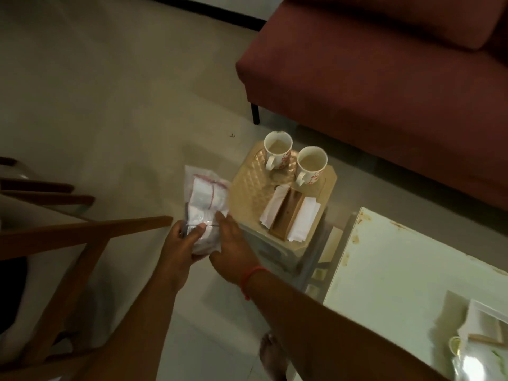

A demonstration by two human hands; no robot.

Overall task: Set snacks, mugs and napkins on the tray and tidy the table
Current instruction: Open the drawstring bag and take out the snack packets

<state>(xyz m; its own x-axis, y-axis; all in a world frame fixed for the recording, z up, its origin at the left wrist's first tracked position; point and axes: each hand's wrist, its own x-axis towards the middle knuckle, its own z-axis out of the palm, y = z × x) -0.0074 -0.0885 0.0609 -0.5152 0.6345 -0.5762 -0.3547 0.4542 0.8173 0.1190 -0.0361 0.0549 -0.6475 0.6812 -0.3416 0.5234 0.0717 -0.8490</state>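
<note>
I am watching my left hand [183, 237] curling its fingers and thumb around the near end of a clear plastic snack packet [204, 204], which is hanging above the floor [96, 105] just left of the tray. My right hand [233, 243] is lying flat against the packet's right edge with its fingers held straight, pressing rather than gripping; a red thread [248, 279] is circling that wrist. The packet is showing white contents and a thin red line across its upper part, though blur is hiding any print.

Just beside the packet, a beige quilted tray [247, 193] is sitting on a stool-like stand [275, 251]. Two white mugs with red flower marks are standing upright at the tray's far end, the left mug [277, 152] and the right mug [312, 165] close together, handles pointing toward me, both holding a pale drink. Nearer me on the tray, a brown napkin holder [287, 215] is lying with white napkins [305, 218] fanning out on both sides of it.

To the right, a glossy white surface [398, 270] is reflecting shapes at its near corner. A dark red sofa [371, 92] is filling the far right, and wooden chair frames [82, 232] are crossing the left edge. A bare foot [270, 353] is showing on the floor below my right arm.
</note>
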